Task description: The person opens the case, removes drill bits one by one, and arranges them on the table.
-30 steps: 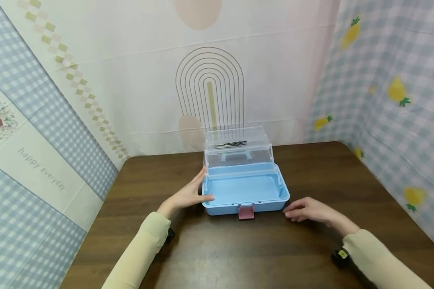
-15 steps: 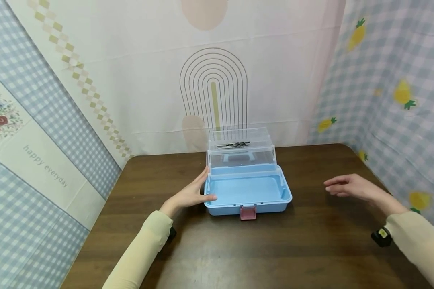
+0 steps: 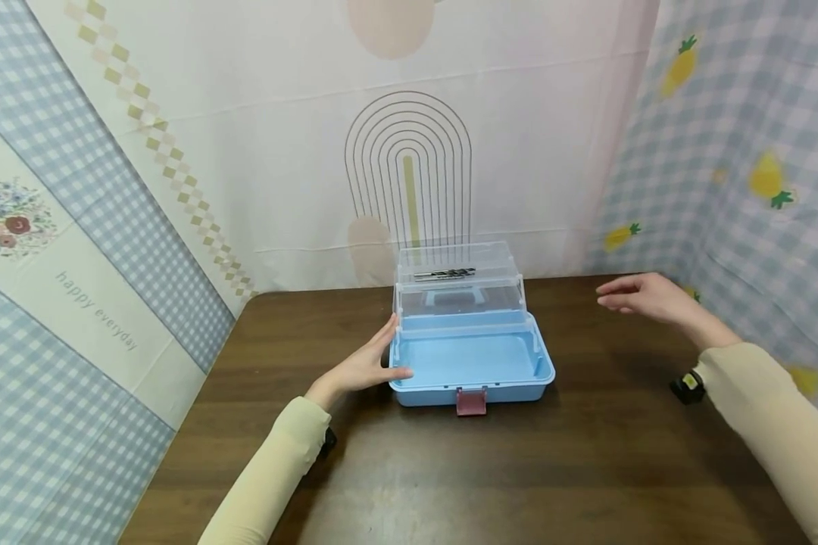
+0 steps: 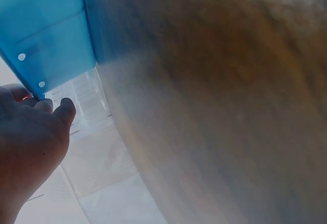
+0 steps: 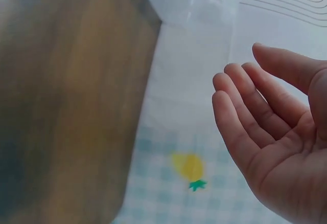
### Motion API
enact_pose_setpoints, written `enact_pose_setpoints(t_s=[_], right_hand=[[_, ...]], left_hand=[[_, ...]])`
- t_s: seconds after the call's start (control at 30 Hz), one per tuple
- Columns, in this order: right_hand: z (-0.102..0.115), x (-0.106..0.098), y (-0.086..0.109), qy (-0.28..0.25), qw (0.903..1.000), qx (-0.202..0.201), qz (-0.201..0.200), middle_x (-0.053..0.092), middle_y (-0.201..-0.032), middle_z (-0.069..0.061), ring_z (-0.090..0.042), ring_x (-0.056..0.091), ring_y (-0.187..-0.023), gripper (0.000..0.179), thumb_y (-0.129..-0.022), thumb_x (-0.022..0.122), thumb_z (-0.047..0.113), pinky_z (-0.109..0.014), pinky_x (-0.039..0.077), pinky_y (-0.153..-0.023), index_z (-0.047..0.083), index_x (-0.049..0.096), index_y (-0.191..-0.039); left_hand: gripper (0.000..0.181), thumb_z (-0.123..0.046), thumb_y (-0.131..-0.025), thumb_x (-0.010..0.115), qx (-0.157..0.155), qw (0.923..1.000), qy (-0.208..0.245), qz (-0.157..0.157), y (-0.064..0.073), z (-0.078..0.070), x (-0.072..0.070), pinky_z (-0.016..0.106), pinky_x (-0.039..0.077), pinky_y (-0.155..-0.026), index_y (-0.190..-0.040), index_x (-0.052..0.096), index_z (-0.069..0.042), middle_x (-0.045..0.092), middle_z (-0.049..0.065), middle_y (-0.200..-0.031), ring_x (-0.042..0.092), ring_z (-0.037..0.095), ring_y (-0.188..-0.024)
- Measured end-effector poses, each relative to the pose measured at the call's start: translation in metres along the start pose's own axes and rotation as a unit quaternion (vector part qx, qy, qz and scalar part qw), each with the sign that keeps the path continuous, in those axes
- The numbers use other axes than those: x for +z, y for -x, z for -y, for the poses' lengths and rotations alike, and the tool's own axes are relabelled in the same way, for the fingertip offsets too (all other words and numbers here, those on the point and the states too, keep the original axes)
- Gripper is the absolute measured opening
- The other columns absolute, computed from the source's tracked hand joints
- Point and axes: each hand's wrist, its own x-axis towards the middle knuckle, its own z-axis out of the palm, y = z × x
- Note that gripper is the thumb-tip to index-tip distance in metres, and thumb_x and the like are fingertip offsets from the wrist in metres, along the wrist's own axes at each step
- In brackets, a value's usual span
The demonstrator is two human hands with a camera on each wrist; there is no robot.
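A light blue toolbox (image 3: 473,393) stands on the table with its clear tiered trays (image 3: 465,299) raised behind the blue base. A pink latch (image 3: 472,403) hangs at its front. Several dark drill bits (image 3: 445,274) lie in the top tray. My left hand (image 3: 363,369) grips the toolbox's left side, thumb over the rim at the front corner and fingers along the side. In the left wrist view the fingertips are right at the blue wall (image 4: 51,40). My right hand (image 3: 647,297) is raised to the right of the toolbox, fingers loosely bent, holding nothing.
The dark brown wooden table (image 3: 409,477) has its back edge close to a white patterned cloth (image 3: 300,166). Blue checked cloth with pineapples (image 3: 729,182) hangs along the right side. More checked cloth (image 3: 61,356) covers the left.
My right hand has left the toolbox's front right corner, moved off to the right, then risen toward the back. The left hand stays on the toolbox. The head view has shifted slightly.
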Motion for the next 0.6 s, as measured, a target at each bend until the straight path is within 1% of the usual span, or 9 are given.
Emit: enact_pose_setpoints(t_s=[0.1, 0.13, 0.2, 0.3, 0.37, 0.43, 0.53, 0.6], right_hand=[[0.012, -0.001, -0.015, 0.021, 0.9997, -0.008, -0.013, 0.07, -0.118, -0.022, -0.038, 0.066, -0.107, 0.051, -0.102, 0.061, 0.033, -0.044, 0.055, -0.085, -0.007, 0.059, -0.135], [0.017, -0.001, -0.02, 0.028, 0.9994, -0.011, -0.018, 0.07, -0.117, -0.021, -0.038, 0.066, -0.106, 0.051, -0.102, 0.062, 0.033, -0.045, 0.055, -0.084, -0.006, 0.06, -0.134], [0.026, -0.001, -0.03, 0.048, 0.9982, -0.021, -0.03, 0.07, -0.117, -0.022, -0.039, 0.064, -0.106, 0.05, -0.102, 0.062, 0.035, -0.049, 0.052, -0.086, -0.005, 0.062, -0.132], [0.043, 0.001, -0.044, 0.07, 0.9953, -0.04, -0.053, 0.067, -0.121, -0.025, -0.041, 0.061, -0.109, 0.047, -0.101, 0.062, 0.033, -0.055, 0.048, -0.089, -0.004, 0.065, -0.129], [0.055, 0.005, -0.052, 0.081, 0.9934, -0.052, -0.062, 0.065, -0.124, -0.027, -0.043, 0.06, -0.112, 0.045, -0.102, 0.062, 0.032, -0.057, 0.047, -0.091, -0.004, 0.066, -0.128], [0.065, 0.01, -0.059, 0.086, 0.9922, -0.063, -0.064, 0.064, -0.126, -0.028, -0.044, 0.059, -0.113, 0.043, -0.101, 0.062, 0.029, -0.057, 0.047, -0.091, -0.005, 0.067, -0.126], [0.078, 0.016, -0.069, 0.083, 0.9921, -0.075, -0.057, 0.064, -0.126, -0.028, -0.045, 0.059, -0.114, 0.041, -0.102, 0.062, 0.027, -0.057, 0.047, -0.092, -0.005, 0.066, -0.127], [0.085, 0.019, -0.076, 0.08, 0.9918, -0.084, -0.054, 0.064, -0.126, -0.027, -0.044, 0.058, -0.115, 0.04, -0.102, 0.062, 0.026, -0.056, 0.047, -0.093, -0.005, 0.066, -0.126]], left_hand=[[0.104, -0.038, -0.094, 0.074, -0.002, 1.0, 0.003, -0.001, 0.001, -0.002, 0.0, 0.053, 0.018, -0.119, -0.163, -0.002, -0.02, -0.009, 0.002, -0.169, 0.001, 0.024, -0.154], [0.105, -0.041, -0.093, 0.074, -0.001, 1.0, -0.001, -0.004, -0.001, 0.004, 0.001, 0.052, 0.018, -0.119, -0.163, -0.002, -0.022, -0.009, 0.0, -0.169, 0.001, 0.022, -0.154], [0.105, -0.042, -0.092, 0.074, -0.003, 1.0, -0.001, -0.002, 0.0, 0.003, 0.001, 0.052, 0.018, -0.119, -0.163, -0.002, -0.022, -0.01, 0.0, -0.169, 0.002, 0.022, -0.154], [0.107, -0.047, -0.091, 0.073, -0.006, 1.0, 0.001, -0.004, 0.001, 0.003, 0.001, 0.052, 0.018, -0.119, -0.163, -0.001, -0.02, -0.01, -0.001, -0.169, 0.002, 0.021, -0.154], [0.108, -0.05, -0.091, 0.073, -0.011, 0.9999, 0.003, -0.003, 0.001, 0.003, 0.001, 0.051, 0.017, -0.12, -0.163, -0.002, -0.021, -0.011, -0.003, -0.169, 0.001, 0.019, -0.153], [0.109, -0.053, -0.09, 0.071, -0.015, 0.9999, 0.002, 0.002, 0.001, 0.004, 0.001, 0.05, 0.018, -0.12, -0.163, -0.003, -0.022, -0.013, -0.005, -0.168, 0.0, 0.018, -0.153], [0.11, -0.058, -0.09, 0.07, -0.024, 0.9997, -0.003, 0.01, 0.001, 0.005, 0.002, 0.049, 0.018, -0.12, -0.163, -0.005, -0.026, -0.014, -0.01, -0.167, -0.001, 0.015, -0.153], [0.109, -0.058, -0.089, 0.07, -0.025, 0.9996, -0.005, 0.008, 0.0, 0.004, 0.001, 0.048, 0.019, -0.12, -0.162, -0.005, -0.028, -0.013, -0.011, -0.167, 0.0, 0.015, -0.153]])
